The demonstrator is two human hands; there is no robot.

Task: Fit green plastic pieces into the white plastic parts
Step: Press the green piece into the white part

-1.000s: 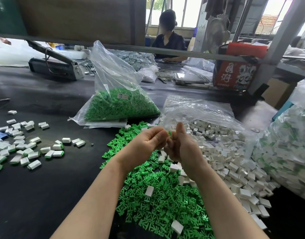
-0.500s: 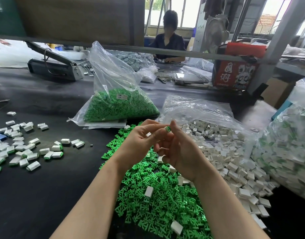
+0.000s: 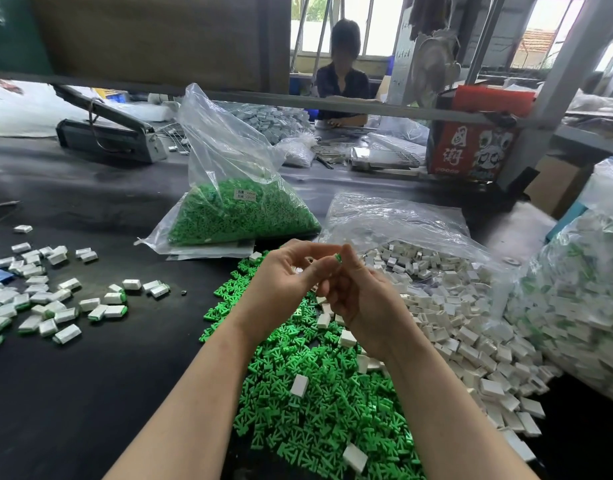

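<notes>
Head view. I see both hands raised together above the green pile (image 3: pixel 319 386), which lies on the dark desk (image 3: pixel 90 393) at centre frame. Left hand (image 3: pixel 284 289) and right hand (image 3: pixel 360 303) meet at the fingertips; a green piece (image 3: pixel 338 258) is pinched between them, its tip showing just above the left fingers (image 3: pixel 320 268). Fingers of both hands curled in tight. I cannot tell which hand carries the piece's weight, nor whether a white part is held inside the palms.

Loose white parts (image 3: pixel 471 327) heaped at 3 o'clock of the hands, spilling from a clear bag (image 3: pixel 395 216); a few lie scattered on the green pile. Bag of green pieces (image 3: pixel 236 209) at 11 o'clock. Finished pieces (image 3: pixel 49 299), white with green ends, spread at 9 o'clock, well apart from the hands. Another full bag (image 3: pixel 582 292) at far 3 o'clock. A seated person (image 3: pixel 343 84) across the desk at 12 o'clock.
</notes>
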